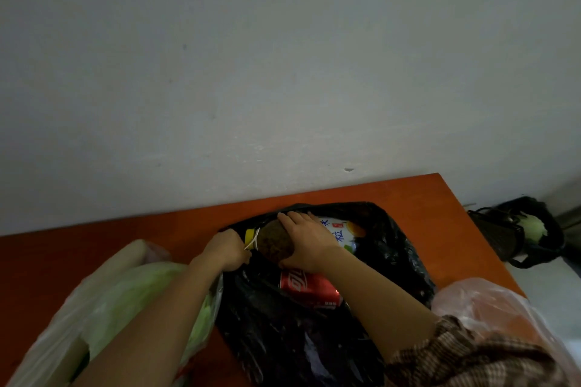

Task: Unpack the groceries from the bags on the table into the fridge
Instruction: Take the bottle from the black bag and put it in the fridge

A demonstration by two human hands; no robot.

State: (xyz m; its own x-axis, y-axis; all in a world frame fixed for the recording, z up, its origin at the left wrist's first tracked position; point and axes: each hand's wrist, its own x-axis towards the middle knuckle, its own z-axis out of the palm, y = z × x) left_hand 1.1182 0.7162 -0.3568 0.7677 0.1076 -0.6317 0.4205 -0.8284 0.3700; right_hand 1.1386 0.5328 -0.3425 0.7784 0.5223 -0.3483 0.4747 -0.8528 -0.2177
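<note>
A black plastic bag [393,264] lies open on the orange table [440,204]. Inside it I see a brown round jar [273,240] with a yellow lid, a red cola can [309,289] and a white and blue drink carton [341,231]. My right hand [306,239] grips the brown jar from above. My left hand [226,250] holds the bag's left edge beside the jar's lid, its fingers curled on the plastic.
A clear bag with green leafy vegetables [132,295] lies at the left. A pinkish translucent bag [490,305] sits at the table's right corner. Beyond the table's right edge stands a dark basket lined with a black bag [522,232]. A grey wall rises behind.
</note>
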